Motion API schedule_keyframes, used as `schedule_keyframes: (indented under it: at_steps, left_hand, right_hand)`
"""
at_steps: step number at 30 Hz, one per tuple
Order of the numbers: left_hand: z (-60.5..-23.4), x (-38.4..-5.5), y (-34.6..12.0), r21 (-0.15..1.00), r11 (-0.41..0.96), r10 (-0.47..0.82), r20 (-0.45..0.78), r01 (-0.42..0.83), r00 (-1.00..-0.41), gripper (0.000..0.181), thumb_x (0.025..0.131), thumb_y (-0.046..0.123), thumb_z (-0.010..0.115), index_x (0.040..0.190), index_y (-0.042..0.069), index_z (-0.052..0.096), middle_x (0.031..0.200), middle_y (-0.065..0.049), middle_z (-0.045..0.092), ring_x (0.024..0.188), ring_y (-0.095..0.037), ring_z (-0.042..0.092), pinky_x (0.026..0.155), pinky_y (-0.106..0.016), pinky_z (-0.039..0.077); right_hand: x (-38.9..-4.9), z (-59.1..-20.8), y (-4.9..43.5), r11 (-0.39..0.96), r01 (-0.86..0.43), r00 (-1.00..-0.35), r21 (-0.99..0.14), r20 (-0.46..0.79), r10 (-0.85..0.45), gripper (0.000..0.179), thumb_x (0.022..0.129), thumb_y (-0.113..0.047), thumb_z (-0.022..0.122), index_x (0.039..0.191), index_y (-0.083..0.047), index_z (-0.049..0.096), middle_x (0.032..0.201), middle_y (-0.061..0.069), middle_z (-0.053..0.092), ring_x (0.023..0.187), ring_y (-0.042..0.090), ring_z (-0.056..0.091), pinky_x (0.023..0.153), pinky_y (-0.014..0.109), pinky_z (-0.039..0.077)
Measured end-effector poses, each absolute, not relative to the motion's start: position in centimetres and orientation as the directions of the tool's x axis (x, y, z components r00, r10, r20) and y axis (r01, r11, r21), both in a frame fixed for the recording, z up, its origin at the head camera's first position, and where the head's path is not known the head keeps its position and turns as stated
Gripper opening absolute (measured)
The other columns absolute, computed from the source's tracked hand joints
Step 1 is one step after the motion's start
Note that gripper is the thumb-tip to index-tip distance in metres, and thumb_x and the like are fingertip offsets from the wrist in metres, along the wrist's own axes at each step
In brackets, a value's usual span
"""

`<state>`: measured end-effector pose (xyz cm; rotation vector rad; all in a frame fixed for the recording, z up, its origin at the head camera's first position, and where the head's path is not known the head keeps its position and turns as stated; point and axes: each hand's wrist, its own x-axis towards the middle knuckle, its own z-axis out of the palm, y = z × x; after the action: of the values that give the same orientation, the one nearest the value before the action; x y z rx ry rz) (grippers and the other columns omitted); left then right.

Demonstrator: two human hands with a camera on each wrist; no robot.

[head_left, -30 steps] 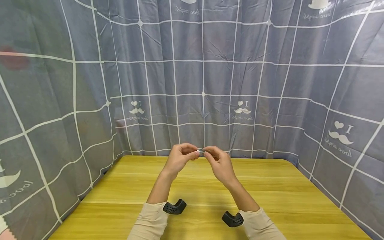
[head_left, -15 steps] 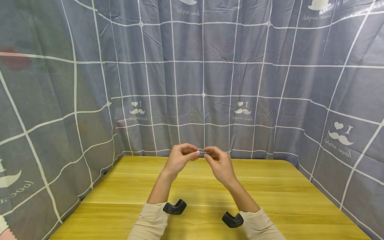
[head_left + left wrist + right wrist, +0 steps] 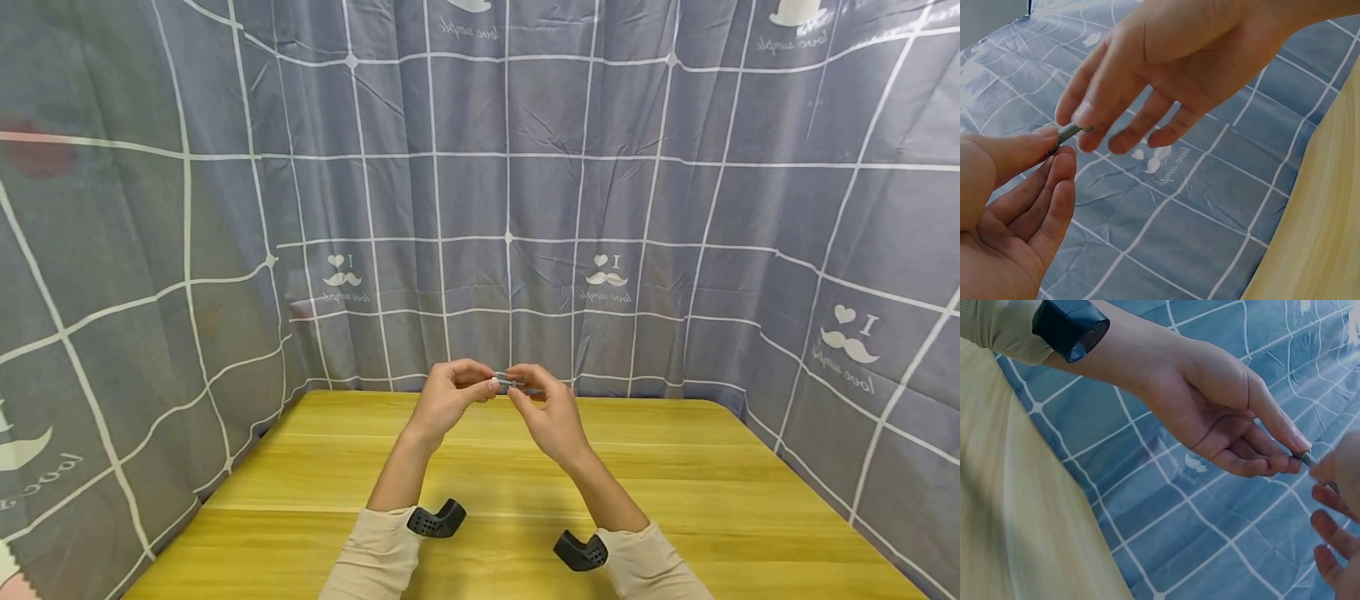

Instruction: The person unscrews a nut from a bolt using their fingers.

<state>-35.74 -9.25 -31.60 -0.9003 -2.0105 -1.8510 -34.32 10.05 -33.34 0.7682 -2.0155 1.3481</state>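
Small grey metal coil spring (image 3: 1067,132), short and thin, is held in mid-air between two bare hands just below the centre of the head view, above the far edge of a yellow wood-grain table (image 3: 712,500). The left hand (image 3: 450,392) pinches one end between thumb and forefinger, its other fingers loosely curled beneath; in the left wrist view that end disappears behind the thumb at the left edge of the frame. The right hand (image 3: 547,412) pinches the other end with its thumb and forefinger tips, while its remaining fingers fan out, relaxed and touching nothing. The spring lies roughly level, bridging the narrow gap between the two sets of fingertips.

From the head camera the spring (image 3: 506,382) is only a pale sliver, too small to show its coils. In the right wrist view it appears at the right edge as a thin dark rod (image 3: 1310,460), partly blurred, and the right hand itself is cut off by the frame. A black wrist-mounted camera (image 3: 437,520) sits at each beige sleeve cuff (image 3: 375,550) near the bottom of the head view. A grey-blue curtain with white grid lines and moustache prints (image 3: 600,208) fills the background.
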Motion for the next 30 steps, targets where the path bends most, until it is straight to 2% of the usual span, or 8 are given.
schedule_keyframes:
  at_steps: [4,9,11,13,17,20,24,30]
  left_hand:
    - [-31.52,-35.66,-9.27,0.806,-0.014,0.260,0.575,0.592,-0.776,0.016,0.097,0.004,0.073,0.106,-0.009,0.073,0.097,-0.017,0.075,0.088,-0.027,0.072,0.084,-0.040,0.058]
    - [-31.61,-35.74,-9.30,0.805,-0.010,0.259,0.575,0.593,-0.776,0.016,0.097,0.004,0.074,0.105,-0.009,0.073,0.097,-0.017,0.076,0.089,-0.029,0.072,0.085,-0.040,0.058]
    - [-31.56,-35.67,-9.33,0.804,-0.007,0.259,0.576,0.595,-0.776,0.016,0.097,0.005,0.073,0.105,-0.008,0.073,0.098,-0.017,0.076,0.090,-0.031,0.072,0.085,-0.041,0.058]
    - [-31.51,-35.62,-9.36,0.802,-0.002,0.260,0.577,0.597,-0.774,0.016,0.097,0.006,0.073,0.106,-0.007,0.074,0.098,-0.017,0.075,0.091,-0.032,0.072,0.085,-0.041,0.058]
    - [-31.46,-35.59,-9.40,0.801,-0.006,0.262,0.579,0.599,-0.772,0.015,0.097,0.005,0.073,0.105,-0.007,0.074,0.098,-0.017,0.075,0.091,-0.034,0.072,0.085,-0.041,0.058]
    - [-31.45,-35.58,-9.40,0.800,-0.008,0.262,0.581,0.600,-0.771,0.014,0.097,0.004,0.073,0.105,-0.008,0.074,0.097,-0.017,0.076,0.090,-0.032,0.072,0.084,-0.041,0.058]
    - [-31.41,-35.54,-9.40,0.799,-0.006,0.261,0.582,0.601,-0.770,0.014,0.097,0.004,0.072,0.105,-0.008,0.073,0.097,-0.017,0.076,0.088,-0.029,0.072,0.085,-0.041,0.058]
    - [-31.58,-35.70,-9.42,0.798,-0.001,0.259,0.583,0.603,-0.770,0.017,0.097,0.005,0.073,0.106,-0.010,0.072,0.097,-0.017,0.076,0.090,-0.034,0.072,0.085,-0.040,0.058]
  right_hand:
    - [-34.31,-33.36,10.02,0.328,-0.703,-0.695,-0.630,0.707,-0.131,0.033,0.102,-0.016,0.070,0.133,-0.005,0.066,0.116,0.008,0.072,0.105,0.028,0.068,0.088,0.052,0.054]
    - [-34.36,-33.42,10.09,0.316,-0.715,-0.683,-0.623,0.719,-0.128,0.020,0.105,-0.014,0.064,0.118,-0.003,0.073,0.105,0.005,0.074,0.094,0.025,0.069,0.083,0.043,0.056]
    - [-34.35,-33.38,10.09,0.308,-0.729,-0.670,-0.612,0.730,-0.134,0.018,0.103,-0.011,0.067,0.119,-0.004,0.073,0.108,0.006,0.074,0.096,0.026,0.069,0.084,0.046,0.057]
    - [-34.27,-33.31,10.06,0.307,-0.730,-0.670,-0.611,0.729,-0.141,0.025,0.101,-0.010,0.070,0.125,-0.006,0.070,0.115,0.008,0.072,0.101,0.027,0.069,0.088,0.051,0.055]
    - [-34.21,-33.26,9.98,0.314,-0.700,-0.702,-0.641,0.697,-0.143,0.036,0.101,-0.016,0.071,0.135,-0.006,0.064,0.122,0.012,0.071,0.107,0.028,0.068,0.092,0.055,0.053]
    - [-34.27,-33.35,10.04,0.320,-0.694,-0.707,-0.645,0.695,-0.132,0.028,0.104,-0.018,0.066,0.128,-0.003,0.069,0.115,0.009,0.073,0.101,0.025,0.068,0.089,0.051,0.055]
    - [-34.43,-33.44,10.11,0.322,-0.719,-0.676,-0.615,0.727,-0.122,0.018,0.104,-0.013,0.066,0.117,-0.003,0.074,0.107,0.004,0.075,0.096,0.023,0.069,0.085,0.048,0.057]
    - [-34.48,-33.35,10.03,0.302,-0.730,-0.669,-0.613,0.731,-0.131,0.028,0.099,-0.010,0.072,0.126,-0.004,0.070,0.118,0.014,0.072,0.103,0.030,0.068,0.092,0.060,0.052]
